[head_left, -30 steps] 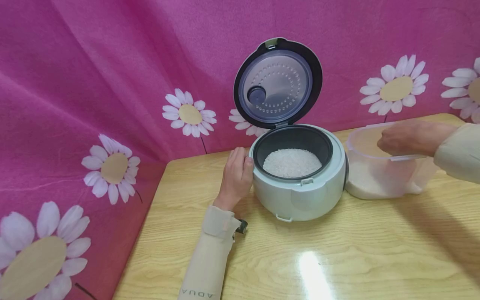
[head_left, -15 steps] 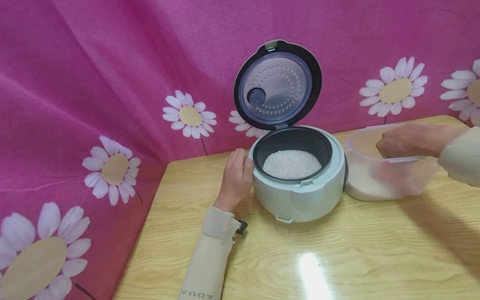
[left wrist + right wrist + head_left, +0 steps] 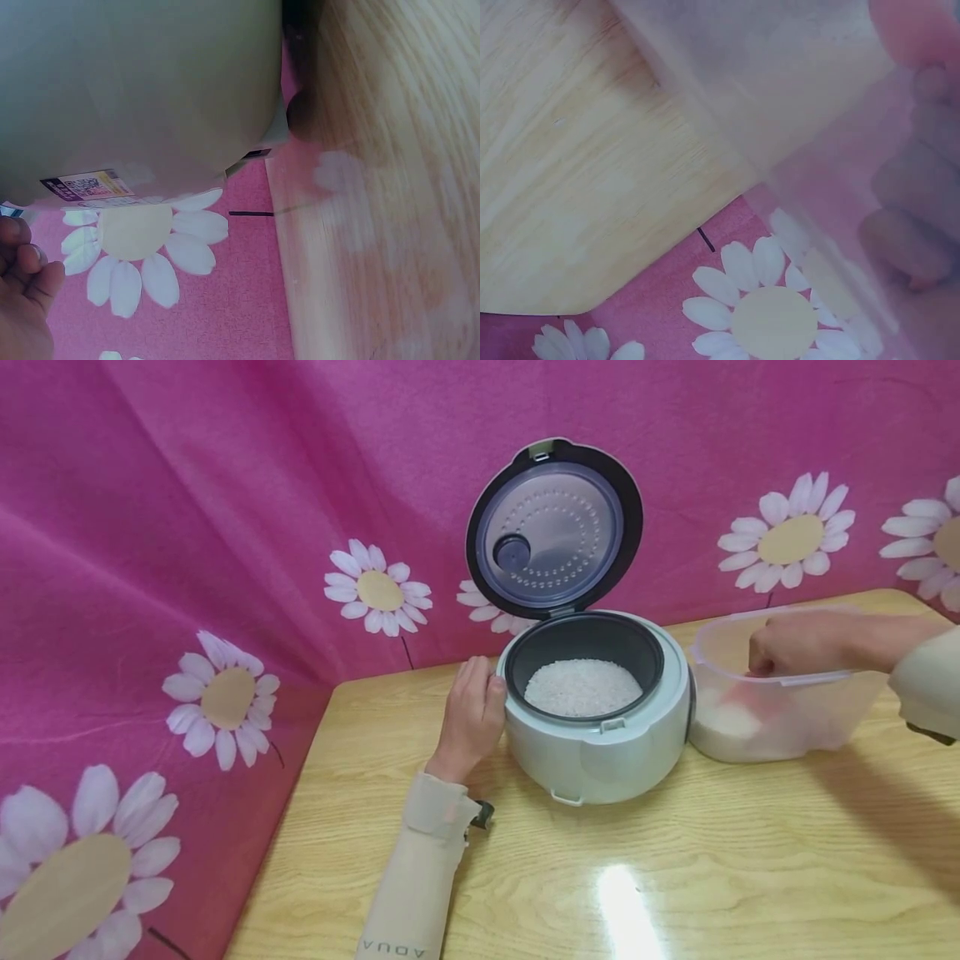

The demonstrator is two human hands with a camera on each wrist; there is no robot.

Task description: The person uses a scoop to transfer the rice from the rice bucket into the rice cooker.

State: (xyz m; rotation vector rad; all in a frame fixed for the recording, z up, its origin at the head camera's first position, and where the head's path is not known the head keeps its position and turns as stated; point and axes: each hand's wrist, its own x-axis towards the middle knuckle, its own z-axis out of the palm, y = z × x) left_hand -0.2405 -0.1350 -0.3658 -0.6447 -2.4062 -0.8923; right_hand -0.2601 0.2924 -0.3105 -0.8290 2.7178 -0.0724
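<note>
One wooden counter (image 3: 540,877) bears one rice cooker (image 3: 592,768), upright, with its front latch towards 6 o'clock; its one round lid (image 3: 558,535) stands open at 12 o'clock; at its 3 o'clock side is one translucent container (image 3: 813,727), the long axis running from 9 to 3 o'clock; the cooker sits between the two hands; the left hand (image 3: 471,710) touches its 9 o'clock side, but whether it grasps I cannot tell; the right hand (image 3: 798,643), inside the container, is curled around one pink thing (image 3: 919,30).
</note>
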